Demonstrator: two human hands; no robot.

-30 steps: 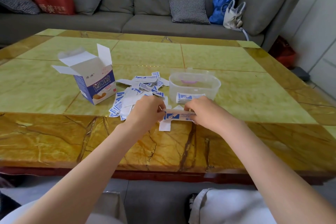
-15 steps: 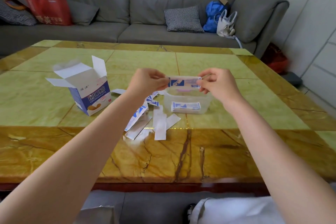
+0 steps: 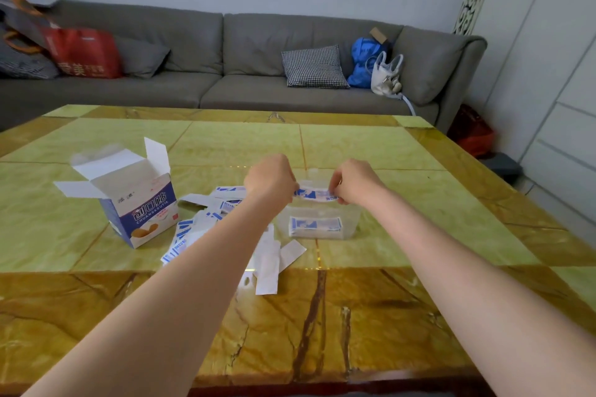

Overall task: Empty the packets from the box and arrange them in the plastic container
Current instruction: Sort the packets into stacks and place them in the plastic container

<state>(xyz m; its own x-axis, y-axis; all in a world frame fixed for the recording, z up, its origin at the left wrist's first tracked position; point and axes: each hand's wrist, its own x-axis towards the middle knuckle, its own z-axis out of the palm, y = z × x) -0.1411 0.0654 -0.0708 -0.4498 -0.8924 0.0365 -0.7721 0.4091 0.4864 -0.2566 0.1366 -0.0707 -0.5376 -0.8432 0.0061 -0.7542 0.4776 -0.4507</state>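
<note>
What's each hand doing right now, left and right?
Left hand: closed, pinching the left end of the packet stack.
Right hand: closed, pinching the right end of the same stack, above the plastic container.

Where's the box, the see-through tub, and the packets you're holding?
box (image 3: 142,219), head view, blue front face.
plastic container (image 3: 350,219), head view, clear right wall.
held packets (image 3: 314,194), head view, middle of the stack between both hands.

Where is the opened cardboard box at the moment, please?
In the head view, the box stands on the table's left side, flaps open, left of the loose packets.
</note>
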